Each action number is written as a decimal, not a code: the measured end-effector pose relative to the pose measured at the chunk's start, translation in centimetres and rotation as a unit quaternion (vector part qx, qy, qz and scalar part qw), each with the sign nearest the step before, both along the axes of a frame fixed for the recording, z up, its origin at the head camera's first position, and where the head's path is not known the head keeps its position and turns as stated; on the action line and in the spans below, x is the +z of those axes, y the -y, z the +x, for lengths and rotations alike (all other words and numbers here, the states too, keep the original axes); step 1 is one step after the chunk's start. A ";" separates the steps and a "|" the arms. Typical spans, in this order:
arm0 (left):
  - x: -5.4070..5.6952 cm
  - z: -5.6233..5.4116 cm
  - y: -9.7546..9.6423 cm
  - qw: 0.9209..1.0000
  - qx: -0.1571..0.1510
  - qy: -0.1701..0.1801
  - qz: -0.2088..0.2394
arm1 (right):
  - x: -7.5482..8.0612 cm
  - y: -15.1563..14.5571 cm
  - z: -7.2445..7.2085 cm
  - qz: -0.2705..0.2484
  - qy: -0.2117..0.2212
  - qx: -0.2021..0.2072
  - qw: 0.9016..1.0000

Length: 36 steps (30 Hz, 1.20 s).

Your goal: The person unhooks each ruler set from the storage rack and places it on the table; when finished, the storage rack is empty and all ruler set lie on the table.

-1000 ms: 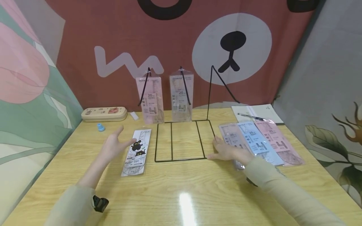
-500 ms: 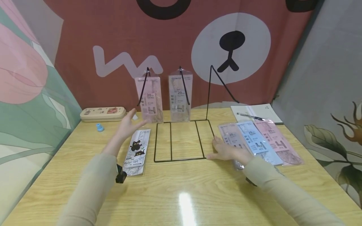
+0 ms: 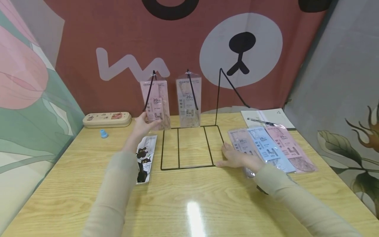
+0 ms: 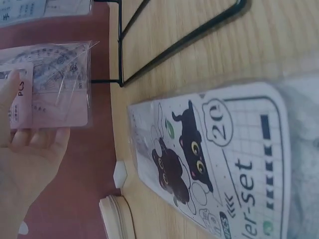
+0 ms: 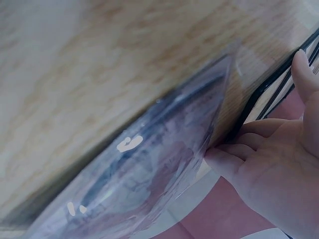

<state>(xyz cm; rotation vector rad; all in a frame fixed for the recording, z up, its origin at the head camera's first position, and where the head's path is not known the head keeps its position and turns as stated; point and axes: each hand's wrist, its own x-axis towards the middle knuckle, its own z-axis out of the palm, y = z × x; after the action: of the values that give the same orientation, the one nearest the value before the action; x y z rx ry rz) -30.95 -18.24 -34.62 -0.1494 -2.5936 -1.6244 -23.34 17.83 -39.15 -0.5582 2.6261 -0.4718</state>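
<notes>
My left hand is at the lower left edge of a pink ruler set hanging from the left hook of a black wire display rack. In the left wrist view the thumb lies in front of this packet and the straight fingers reach behind its edge. A grayish-pink ruler set hangs on the middle hook; the right hook holds nothing. My right hand grips the rack's front right corner, with the thumb on the front bar and the fingers against the side bar.
A cat-print ruler set lies under my left forearm. Several more ruler sets, including a blue one, lie to the right, near a notebook and pen. A pencil case and blue cap-like piece sit at the left.
My left hand has moved up and right, from beside the cat-print ruler set to the hanging pink packet. The right hand has stayed on the rack.
</notes>
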 end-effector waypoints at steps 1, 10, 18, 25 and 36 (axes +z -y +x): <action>0.0 0.0 -0.1 1.000 0.002 -0.001 0.000 | 0.0 0.0 0.0 -0.001 0.000 0.000 1.000; -0.8 1.2 0.0 1.000 -0.003 -0.016 -0.013 | 0.0 0.2 0.2 -0.004 0.003 0.000 1.000; -1.4 4.8 0.2 0.997 -0.036 -0.070 -0.011 | -0.1 0.0 0.1 -0.002 0.002 -0.001 1.000; -2.3 8.7 1.2 0.992 -0.090 -0.085 0.022 | 0.0 0.0 0.1 -0.005 0.004 -0.003 1.000; -1.8 14.4 3.1 0.977 -0.113 -0.173 0.047 | 0.0 0.1 0.1 -0.004 0.000 -0.002 1.000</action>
<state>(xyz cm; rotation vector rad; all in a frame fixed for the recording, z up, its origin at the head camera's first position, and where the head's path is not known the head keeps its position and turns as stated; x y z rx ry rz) -16.56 -21.35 -36.43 -0.6788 -2.2980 -1.6108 -23.24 17.77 -39.19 -0.5547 2.6266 -0.4828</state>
